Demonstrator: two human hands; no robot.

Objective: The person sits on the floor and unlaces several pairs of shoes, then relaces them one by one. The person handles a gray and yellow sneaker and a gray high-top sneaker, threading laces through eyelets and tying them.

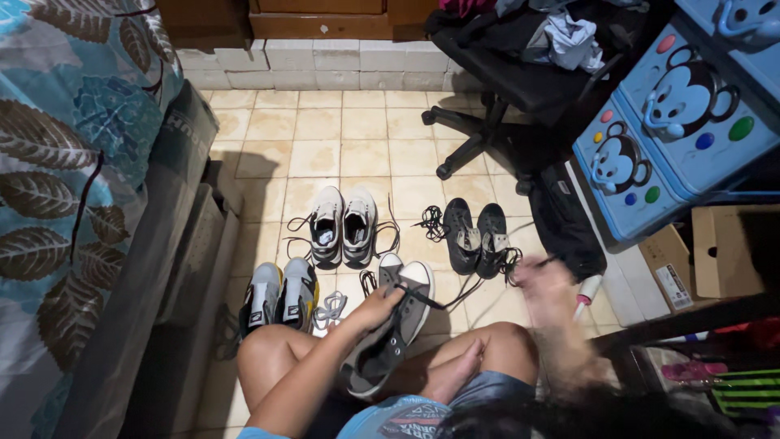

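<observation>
I sit cross-legged on a tiled floor. My left hand (375, 309) grips the laces area of a grey high-top canvas shoe (388, 337) with a white toe cap, resting over my lap. A black lace (455, 294) runs from it toward my right hand (546, 284), which is blurred in motion and seems to pull the lace out to the right. A second grey canvas shoe (390, 267) lies just beyond.
A white-grey sneaker pair (343, 226), a black pair (475, 236) with loose laces, and a grey-yellow pair (280, 294) stand ahead. A bed (81, 203) lies left, an office chair (504, 89) behind, blue cartoon drawers (674, 122) and cardboard boxes (715, 252) right.
</observation>
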